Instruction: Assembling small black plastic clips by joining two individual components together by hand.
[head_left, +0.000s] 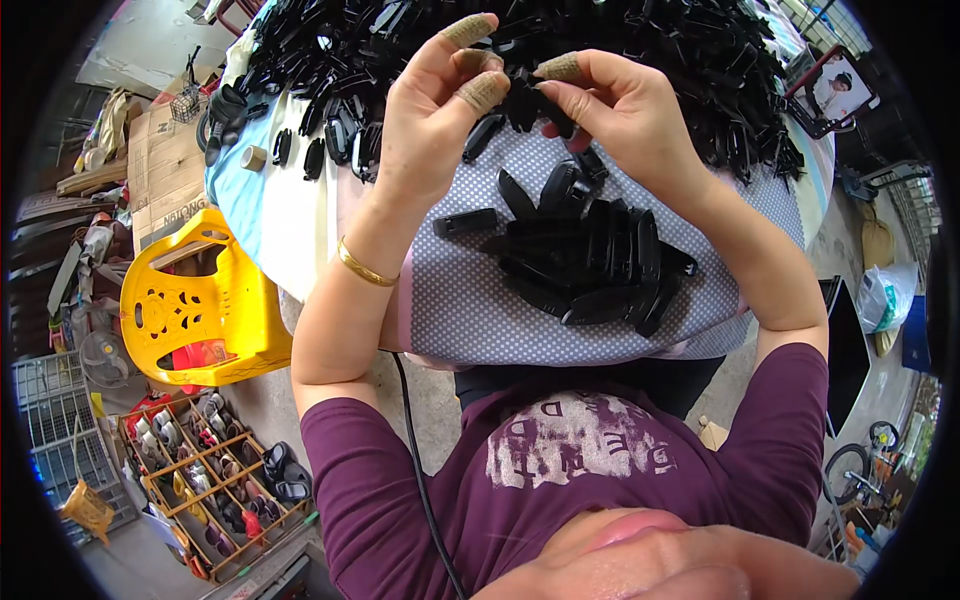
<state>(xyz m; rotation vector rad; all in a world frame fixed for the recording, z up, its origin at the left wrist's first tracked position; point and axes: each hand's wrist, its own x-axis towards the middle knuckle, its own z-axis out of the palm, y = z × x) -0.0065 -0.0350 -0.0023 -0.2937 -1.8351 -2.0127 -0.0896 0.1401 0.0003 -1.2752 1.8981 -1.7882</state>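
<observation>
Both hands are raised above the table's far half, close together around a small black plastic piece (522, 103). My left hand (425, 115) pinches at its left edge with thumb and a bent finger, while another finger sticks up. My right hand (630, 110) has closed thumb and fingers on the piece from the right. Tan tape wraps several fingertips. Below the hands, a small pile of glossy black plastic pieces (590, 250) lies on the grey dotted cloth (450, 310). Their exact kind is unclear. The fingers partly cover the held piece.
A large heap of black pieces (330, 50) spreads over the table's far side. A tan tape roll (253, 158) sits at left, and a phone-like screen (835, 92) stands at far right. A yellow plastic chair (240, 310) and a shoe rack (205, 470) are to the left.
</observation>
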